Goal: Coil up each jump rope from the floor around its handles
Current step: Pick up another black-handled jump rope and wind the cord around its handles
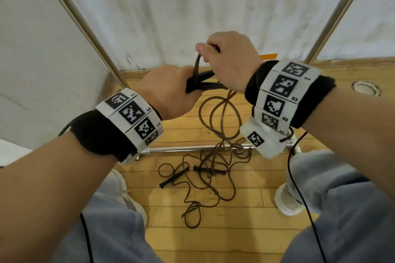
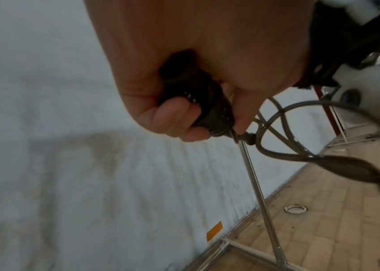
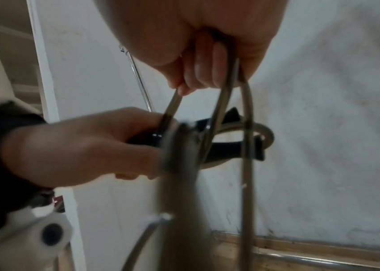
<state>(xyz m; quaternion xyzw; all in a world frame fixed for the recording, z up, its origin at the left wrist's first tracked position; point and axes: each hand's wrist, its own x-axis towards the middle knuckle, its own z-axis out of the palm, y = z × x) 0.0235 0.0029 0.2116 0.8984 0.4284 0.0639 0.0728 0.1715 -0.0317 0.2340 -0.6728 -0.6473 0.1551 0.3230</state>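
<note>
Above the floor—handles (image 1: 198, 83) clenched in left fingers (image 2: 173, 117), rope (image 1: 197, 64) pinched by right fingers (image 3: 198, 73).

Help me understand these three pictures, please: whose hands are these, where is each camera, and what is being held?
No machine here: a person works bare-handed, with patterned marker bands on both wrists. The wide picture comes from a camera on the head, looking down; the other two come from cameras on each wrist, looking along the fingers. The left hand grips a pair of black handles of a jump rope. The right hand holds a loop of that rope's cord above them, apparently winding it on. On the wooden floor lies a second rope, still tangled, with its handles apart, beside a metal bar.
</note>
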